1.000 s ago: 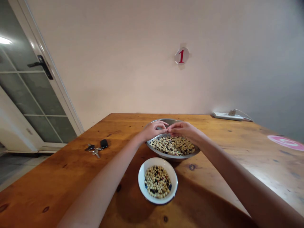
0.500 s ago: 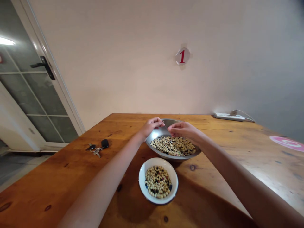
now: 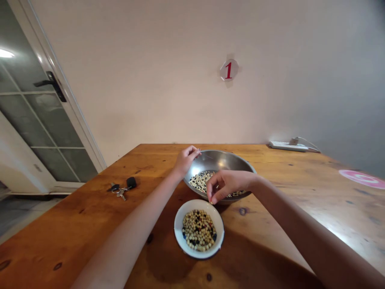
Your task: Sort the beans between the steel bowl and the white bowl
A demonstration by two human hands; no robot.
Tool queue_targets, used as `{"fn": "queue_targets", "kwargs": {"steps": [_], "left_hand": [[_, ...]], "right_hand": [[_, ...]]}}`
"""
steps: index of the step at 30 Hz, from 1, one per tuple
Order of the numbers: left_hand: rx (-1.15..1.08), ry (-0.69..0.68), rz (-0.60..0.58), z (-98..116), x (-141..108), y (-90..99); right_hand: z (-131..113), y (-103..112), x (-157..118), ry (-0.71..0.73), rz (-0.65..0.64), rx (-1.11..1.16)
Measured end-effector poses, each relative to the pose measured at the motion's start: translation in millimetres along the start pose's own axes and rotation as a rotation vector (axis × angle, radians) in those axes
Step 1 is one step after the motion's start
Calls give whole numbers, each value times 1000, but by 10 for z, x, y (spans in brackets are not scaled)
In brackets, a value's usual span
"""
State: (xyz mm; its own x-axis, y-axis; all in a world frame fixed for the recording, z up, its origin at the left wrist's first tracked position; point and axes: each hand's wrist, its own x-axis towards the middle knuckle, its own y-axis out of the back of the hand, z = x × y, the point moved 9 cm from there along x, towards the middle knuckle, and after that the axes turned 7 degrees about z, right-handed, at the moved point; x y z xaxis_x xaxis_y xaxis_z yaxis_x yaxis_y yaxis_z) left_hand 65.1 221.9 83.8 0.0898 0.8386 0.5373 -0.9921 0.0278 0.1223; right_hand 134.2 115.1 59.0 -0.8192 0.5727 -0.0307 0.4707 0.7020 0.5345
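A wide metal bowl point(image 3: 228, 160) holds a layer of small cream and dark beads point(image 3: 200, 181). Closer to me stands a white bowl point(image 3: 178, 224) with a dark rim, filled with larger round beads point(image 3: 198, 230), mostly cream with some black, blue and red. My left hand point(image 3: 185, 160) is at the metal bowl's left rim, thumb and fingers pinched together; what they hold is too small to name. Over the metal bowl's near rim, my right hand point(image 3: 225, 185) points its pinched fingertips down beside the white bowl's far edge. Anything in that pinch cannot be made out.
On the wooden table point(image 3: 99, 233), a bunch of keys point(image 3: 122, 188) with a black fob lies to the left. A white power strip point(image 3: 288, 146) with a plug sits at the back right. Further right is a pink sticker point(image 3: 362, 178). A wall rises behind the table.
My right hand has come away from my left hand, moving down and towards me to the near rim of the metal bowl. My left hand has shifted slightly left, still pinched.
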Motion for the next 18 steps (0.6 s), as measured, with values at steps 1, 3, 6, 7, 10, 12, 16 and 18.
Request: {"fn": "queue_targets", "kwargs": {"steps": [1, 3, 6, 7, 10, 12, 16, 18], "left_hand": [[4, 0, 1, 3, -1, 2], [13, -7, -8, 21, -6, -6], [23, -25, -17, 53, -13, -20], [24, -25, -17, 55, -14, -24], [18, -4, -27, 28, -13, -37], [18, 9, -40, 7, -12, -48], [45, -9, -65, 22, -22, -67], [83, -19, -89, 37, -33, -91]], "right_hand": [[-19, -21, 5, 11, -11, 1], [-54, -61, 11, 31, -35, -19], [-87, -81, 21, 53, -55, -88], [-74, -46, 32, 50, -25, -110], [99, 268, 59, -20, 261, -154], [309, 529, 15, -106, 494, -230], [697, 598, 6, -239, 460, -523], [782, 505, 26, -240, 346, -552]]}}
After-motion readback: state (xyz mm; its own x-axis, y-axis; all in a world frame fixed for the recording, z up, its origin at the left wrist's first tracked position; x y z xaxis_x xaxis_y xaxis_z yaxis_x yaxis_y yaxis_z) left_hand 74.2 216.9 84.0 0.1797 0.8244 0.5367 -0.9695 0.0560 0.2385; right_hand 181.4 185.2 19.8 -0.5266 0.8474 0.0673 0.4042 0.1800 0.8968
